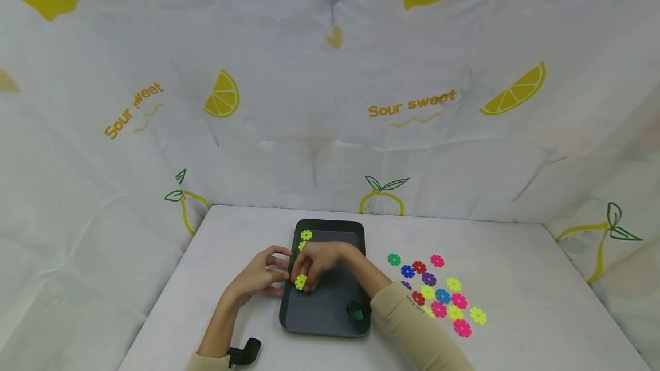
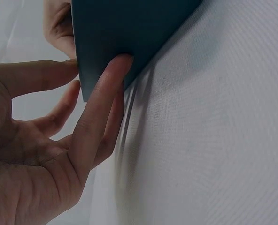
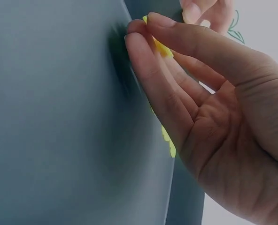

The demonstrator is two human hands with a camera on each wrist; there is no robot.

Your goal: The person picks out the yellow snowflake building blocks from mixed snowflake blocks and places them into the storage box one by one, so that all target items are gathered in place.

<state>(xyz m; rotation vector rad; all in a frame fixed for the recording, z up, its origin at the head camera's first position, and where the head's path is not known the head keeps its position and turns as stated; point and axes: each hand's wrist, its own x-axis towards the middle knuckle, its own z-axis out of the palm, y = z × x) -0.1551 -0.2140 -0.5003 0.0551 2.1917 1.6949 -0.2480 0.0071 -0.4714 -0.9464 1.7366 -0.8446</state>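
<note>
My right hand [image 1: 321,257] reaches over the left side of a dark grey tray [image 1: 330,315] and pinches a yellow notched flower-shaped disc [image 1: 301,283] between thumb and fingertips. The right wrist view shows that yellow disc [image 3: 163,48] edge-on, partly hidden by the fingers. Farther up the tray's left side lie yellow discs [image 1: 306,235], one partly covered by my right hand. Fingers extended, my left hand [image 1: 258,275] touches the tray's left edge from outside. In the left wrist view its fingertips rest against the tray's outer wall [image 2: 101,37].
Right of the tray, several loose flower-shaped discs in pink [image 1: 462,328], yellow [image 1: 478,316], blue [image 1: 443,296], red, purple and green [image 1: 394,259] lie scattered on the white table [image 1: 536,302]. My right sleeve [image 1: 412,325] hides some. A lemon-printed curtain [image 1: 289,130] hangs behind.
</note>
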